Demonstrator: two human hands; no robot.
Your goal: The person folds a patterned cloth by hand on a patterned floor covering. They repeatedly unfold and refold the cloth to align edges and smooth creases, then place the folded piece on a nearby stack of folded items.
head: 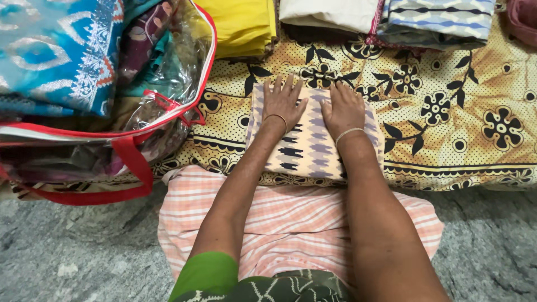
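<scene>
Hands, left (283, 101) and right (342, 109), lie flat with fingers spread, gripping nothing, side by side on a folded patterned cloth (310, 142) resting on a yellow flowered sheet (447, 112), beside a clear red-trimmed bag (162, 100).

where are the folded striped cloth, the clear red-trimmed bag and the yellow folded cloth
folded striped cloth (305, 148): head view, bare middle between the wrists
clear red-trimmed bag (168, 120): head view, clear plastic side wall
yellow folded cloth (240, 25): head view, top face of the fold
</scene>
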